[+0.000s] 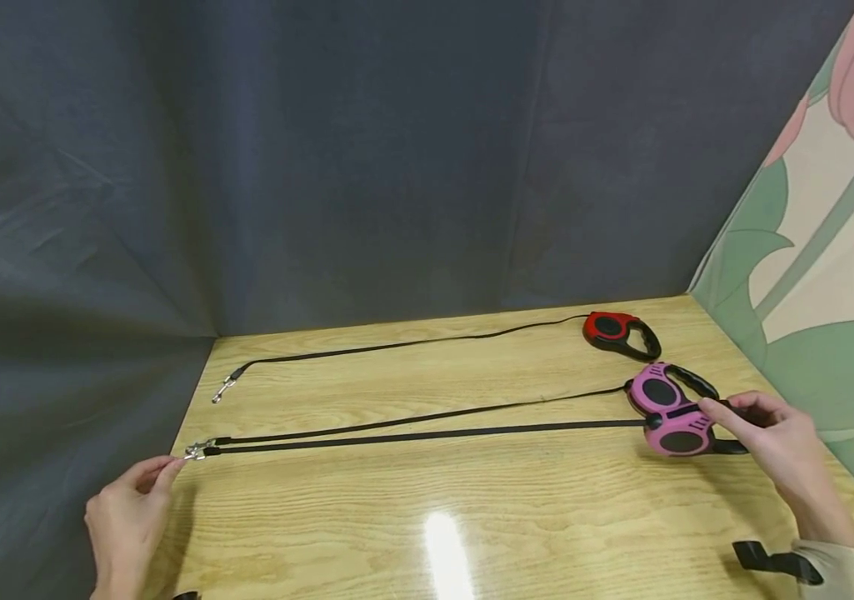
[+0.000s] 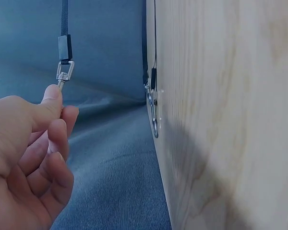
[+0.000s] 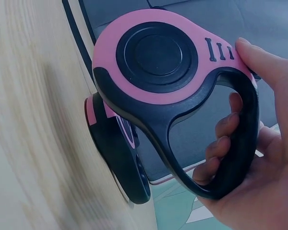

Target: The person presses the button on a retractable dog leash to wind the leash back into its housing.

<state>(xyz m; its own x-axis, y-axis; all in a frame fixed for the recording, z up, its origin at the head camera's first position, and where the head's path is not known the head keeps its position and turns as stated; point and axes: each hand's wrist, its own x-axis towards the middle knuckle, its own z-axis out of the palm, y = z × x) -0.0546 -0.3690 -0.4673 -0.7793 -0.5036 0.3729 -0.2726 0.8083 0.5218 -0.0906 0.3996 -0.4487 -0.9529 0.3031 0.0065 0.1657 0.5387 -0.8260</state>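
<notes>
In the head view, my right hand [image 1: 790, 450] holds a pink-and-black retractable dog leash [image 1: 681, 440] by its handle. The right wrist view shows the fingers curled through the black loop handle [image 3: 245, 124] and the leash raised off the table. Its black strap [image 1: 427, 436] runs taut leftward to my left hand [image 1: 127, 517]. There, thumb and fingertip pinch the metal snap hook [image 2: 63, 76] at the strap's end, above the table. Just behind lies a second pink leash [image 1: 654, 387], its strap stretched alongside and its snap hook [image 2: 153, 112] on the table.
Farther back on the wooden table [image 1: 367, 533] lies a red-and-black retractable leash [image 1: 609, 326], its strap drawn out left to a snap hook [image 1: 223, 389]. Grey curtain [image 1: 397, 167] stands behind and left. A flower-patterned panel [image 1: 824, 275] borders the right side.
</notes>
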